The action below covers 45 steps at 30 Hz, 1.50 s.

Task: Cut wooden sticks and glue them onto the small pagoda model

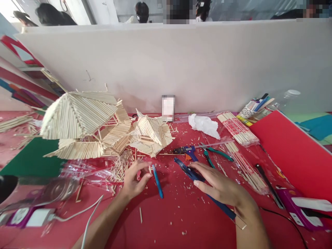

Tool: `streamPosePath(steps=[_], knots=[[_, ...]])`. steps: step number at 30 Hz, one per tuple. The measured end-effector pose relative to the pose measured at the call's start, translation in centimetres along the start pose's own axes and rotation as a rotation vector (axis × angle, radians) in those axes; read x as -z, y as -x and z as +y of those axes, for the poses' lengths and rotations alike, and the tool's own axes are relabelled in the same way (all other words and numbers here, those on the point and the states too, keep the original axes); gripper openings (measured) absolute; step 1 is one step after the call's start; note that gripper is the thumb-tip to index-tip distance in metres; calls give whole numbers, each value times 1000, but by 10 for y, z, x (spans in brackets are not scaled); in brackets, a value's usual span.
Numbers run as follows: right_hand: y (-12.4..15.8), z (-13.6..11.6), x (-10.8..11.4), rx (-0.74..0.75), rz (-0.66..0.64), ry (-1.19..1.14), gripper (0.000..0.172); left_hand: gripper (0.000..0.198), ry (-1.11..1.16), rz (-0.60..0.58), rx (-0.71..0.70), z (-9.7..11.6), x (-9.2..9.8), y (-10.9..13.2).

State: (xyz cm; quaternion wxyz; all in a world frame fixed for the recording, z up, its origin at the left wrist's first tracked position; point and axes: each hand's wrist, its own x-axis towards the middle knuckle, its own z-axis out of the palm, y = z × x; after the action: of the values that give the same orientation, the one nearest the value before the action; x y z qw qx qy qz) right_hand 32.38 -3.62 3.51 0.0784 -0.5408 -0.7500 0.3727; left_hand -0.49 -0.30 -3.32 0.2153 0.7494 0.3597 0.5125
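Note:
My left hand (135, 180) pinches a short wooden stick piece (149, 169) between thumb and fingers, just above the red table (176, 221). A blue pen-like tool (157, 181) lies right beside its fingertips. My right hand (220, 186) rests flat, fingers stretched, on the handle of blue cutters (189, 171) that lie on the table. Behind the hands stand a large stick-built roof model (83, 124) and a smaller one (151, 135).
A blue glue gun (188, 151) and green-handled pliers (216, 153) lie behind the right hand. Bundles of sticks in plastic (237, 129), crumpled tissue (203, 125), a red sheet (293, 152), green sheet (31, 159), cables and a power strip (28, 216) surround. White partition (181, 62) behind.

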Motion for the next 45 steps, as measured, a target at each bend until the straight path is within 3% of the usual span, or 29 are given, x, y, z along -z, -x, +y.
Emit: streamPosePath(steps=[3,11,19,33,40,45], knots=[[0,-10,4,-30,-76,-39,70,27,-53,131,100,4,2,-9],[-5,-28,2,111,-122,-113,57,26,-50,49,225,20,-2,-27],[-24,-35,8,30,-241,-67,64,29,-96,53,197,17,-2,-28],[-48,-46,20,69,-340,-170,64,31,-93,26,210,16,-2,-27],[-56,-46,21,57,-355,-192,66,29,-77,37,215,17,-2,-28],[-47,-43,14,56,-278,-22,58,30,-70,41,216,19,-2,-29]])
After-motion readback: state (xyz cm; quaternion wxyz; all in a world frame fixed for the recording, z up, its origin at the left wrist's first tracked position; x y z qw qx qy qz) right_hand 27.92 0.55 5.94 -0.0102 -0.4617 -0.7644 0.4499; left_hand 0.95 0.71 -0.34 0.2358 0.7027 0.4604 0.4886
